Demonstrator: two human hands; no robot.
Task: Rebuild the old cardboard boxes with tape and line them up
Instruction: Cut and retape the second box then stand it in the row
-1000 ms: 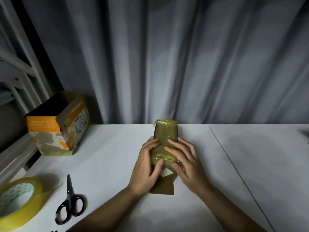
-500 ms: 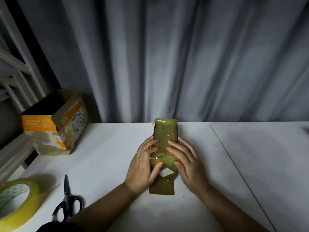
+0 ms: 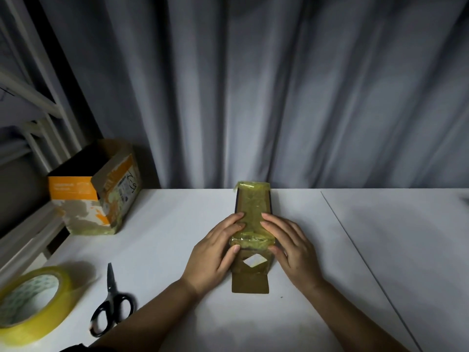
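Observation:
A narrow dark cardboard box [image 3: 253,207], wrapped in yellowish tape, lies lengthwise on the white table [image 3: 162,237]. Its near end stands open, with a flap [image 3: 250,283] lying flat toward me and a white patch showing inside. My left hand [image 3: 215,252] grips the box's left side, fingers on top and thumb at the open end. My right hand [image 3: 289,247] grips the right side in the same way. A roll of yellow tape [image 3: 33,311] lies at the near left corner.
Black-handled scissors [image 3: 111,303] lie beside the tape roll, blades pointing away. An open orange and white cardboard box [image 3: 96,191], patched with tape, stands at the back left. Grey curtains hang behind the table. A white frame runs along the left. A seam crosses the table's right part.
Both hands have slid apart from the top of the box to its two sides, uncovering the taped top and the open near end. The box itself has stayed in place.

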